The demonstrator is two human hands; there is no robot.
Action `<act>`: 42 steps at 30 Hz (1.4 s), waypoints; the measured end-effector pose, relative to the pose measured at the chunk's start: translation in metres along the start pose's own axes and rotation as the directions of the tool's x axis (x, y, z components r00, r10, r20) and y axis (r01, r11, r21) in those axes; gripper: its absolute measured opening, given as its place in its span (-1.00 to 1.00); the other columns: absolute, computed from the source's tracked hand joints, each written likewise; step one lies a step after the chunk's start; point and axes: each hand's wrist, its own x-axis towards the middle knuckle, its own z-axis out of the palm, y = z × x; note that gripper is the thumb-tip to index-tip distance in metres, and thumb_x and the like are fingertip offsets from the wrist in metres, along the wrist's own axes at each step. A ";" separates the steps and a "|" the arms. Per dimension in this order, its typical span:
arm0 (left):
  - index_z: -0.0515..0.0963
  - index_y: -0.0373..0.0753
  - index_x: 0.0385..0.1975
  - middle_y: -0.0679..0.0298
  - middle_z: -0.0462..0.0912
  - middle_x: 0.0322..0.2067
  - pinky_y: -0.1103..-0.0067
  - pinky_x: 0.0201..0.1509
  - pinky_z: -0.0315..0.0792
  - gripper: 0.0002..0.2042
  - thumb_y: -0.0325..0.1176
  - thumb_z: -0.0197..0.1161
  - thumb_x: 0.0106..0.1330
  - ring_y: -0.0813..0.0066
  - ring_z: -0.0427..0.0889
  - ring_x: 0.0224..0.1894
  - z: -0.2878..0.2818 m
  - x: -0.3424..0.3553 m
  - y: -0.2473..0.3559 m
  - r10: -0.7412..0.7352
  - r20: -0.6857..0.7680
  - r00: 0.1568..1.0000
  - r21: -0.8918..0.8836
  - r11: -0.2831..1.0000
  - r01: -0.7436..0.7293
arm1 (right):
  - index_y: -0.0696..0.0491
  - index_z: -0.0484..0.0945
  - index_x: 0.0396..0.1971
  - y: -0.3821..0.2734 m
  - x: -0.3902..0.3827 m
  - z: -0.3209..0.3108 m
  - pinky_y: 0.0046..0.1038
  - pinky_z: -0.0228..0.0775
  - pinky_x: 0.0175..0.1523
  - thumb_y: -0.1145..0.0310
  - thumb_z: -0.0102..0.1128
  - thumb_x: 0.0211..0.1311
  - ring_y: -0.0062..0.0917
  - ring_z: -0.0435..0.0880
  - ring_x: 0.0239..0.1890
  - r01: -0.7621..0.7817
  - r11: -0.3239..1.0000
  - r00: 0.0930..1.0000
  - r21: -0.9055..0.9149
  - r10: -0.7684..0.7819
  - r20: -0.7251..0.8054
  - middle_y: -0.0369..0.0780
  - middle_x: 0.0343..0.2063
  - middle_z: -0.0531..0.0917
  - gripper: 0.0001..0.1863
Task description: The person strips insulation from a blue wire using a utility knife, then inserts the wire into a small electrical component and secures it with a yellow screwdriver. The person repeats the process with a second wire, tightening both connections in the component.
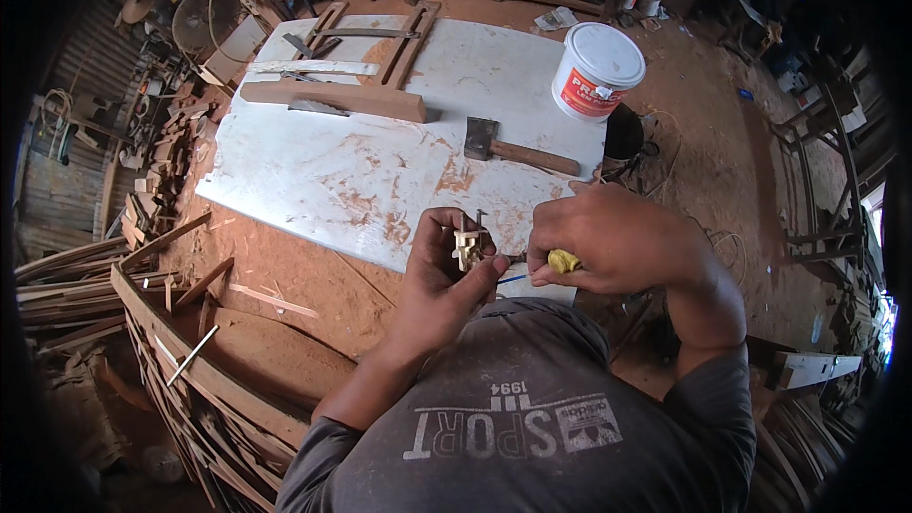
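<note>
My left hand (432,271) pinches a small brass-coloured metal fitting (467,249) between thumb and fingers. Two thin prongs or screws stand up from the fitting. My right hand (622,236) is wrapped round a screwdriver with a yellow handle (563,261). Its thin shaft points left to the fitting; whether the tip touches it is hidden by my left thumb. Both hands are close together in front of my chest, over the near edge of a white worktop (323,166).
On the worktop lie a hammer (532,154) with a wooden handle, a long wooden block (332,100) and a wooden frame (413,43). A white lidded bucket (597,71) stands at the far right corner. Curved wooden strips (218,385) are stacked at the near left.
</note>
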 end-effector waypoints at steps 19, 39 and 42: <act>0.30 -0.13 -0.03 0.25 0.54 -0.27 0.76 -0.65 0.21 -0.67 -0.64 0.23 0.35 0.68 0.46 -0.57 -0.004 0.004 0.007 -0.162 -0.077 0.984 -0.233 0.962 0.140 | 0.16 0.66 -0.32 0.023 0.009 0.051 -0.50 0.47 -0.14 0.31 0.42 0.28 -0.56 0.66 -0.31 0.047 0.748 0.929 0.662 0.211 -0.304 -0.25 -0.44 0.68 -0.79; 0.27 -0.06 0.00 0.26 0.51 -0.23 0.76 -0.61 0.23 -0.64 -0.62 0.22 0.38 0.66 0.43 -0.53 0.003 0.003 0.007 -0.058 -0.143 0.988 -0.300 0.954 0.013 | 0.14 0.62 -0.27 0.022 0.019 0.069 -0.65 0.30 -0.28 0.34 0.33 0.36 -0.74 0.48 -0.42 0.276 0.462 0.781 0.843 0.403 -0.477 -0.36 -0.46 0.56 -0.83; 0.30 -0.04 0.04 0.27 0.53 -0.21 0.77 -0.61 0.22 -0.65 -0.59 0.20 0.40 0.69 0.41 -0.53 0.002 0.003 0.003 -0.040 -0.164 0.986 -0.359 0.933 -0.022 | 0.12 0.61 -0.35 0.036 0.019 0.074 -0.72 0.14 -0.55 0.21 0.24 0.44 -0.85 0.33 -0.65 0.379 0.255 0.675 0.890 0.581 -0.454 -0.39 -0.57 0.50 -0.73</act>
